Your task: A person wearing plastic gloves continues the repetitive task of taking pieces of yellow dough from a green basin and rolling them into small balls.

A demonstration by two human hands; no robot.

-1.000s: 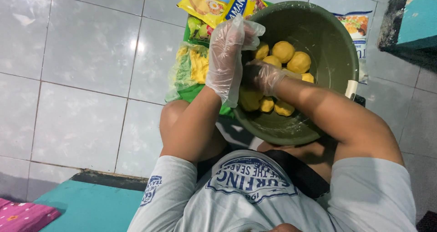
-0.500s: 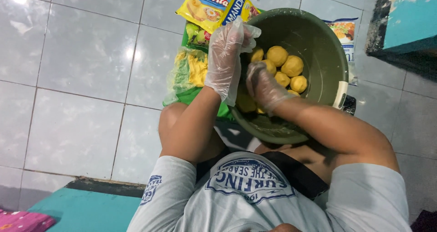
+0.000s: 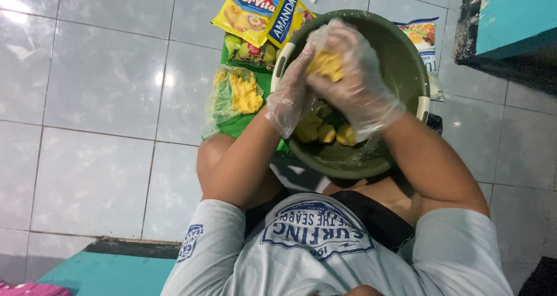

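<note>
Head view, looking straight down: a person in a pale printed T-shirt (image 3: 313, 244) fills the bottom of the frame, seated on a tiled floor (image 3: 98, 98), both forearms reaching up-frame into a round green bowl (image 3: 406, 58) at upper centre. Each hand wears a loose clear plastic glove. The left hand (image 3: 293, 93) and right hand (image 3: 360, 87) meet above the bowl, palms pressed together around a lump of yellow dough (image 3: 326, 65); both grips are closed on it, fingers curled over the lump, apparently rolling it round. Below the hands, at the bowl's near side, several shaped yellow balls (image 3: 325, 132) lie touching one another, partly hidden by the wrists, so their count cannot be told. Judging by this, some of the dough is already portioned and one piece is being formed; how much unshaped dough is left in the bowl is hidden. Just left of the bowl, an opened green wrapper (image 3: 235, 96) holds a smear of yellow fat. Farther up, yellow packets (image 3: 255, 11) lie beside the rim, another packet (image 3: 426, 35) at upper right.
</note>
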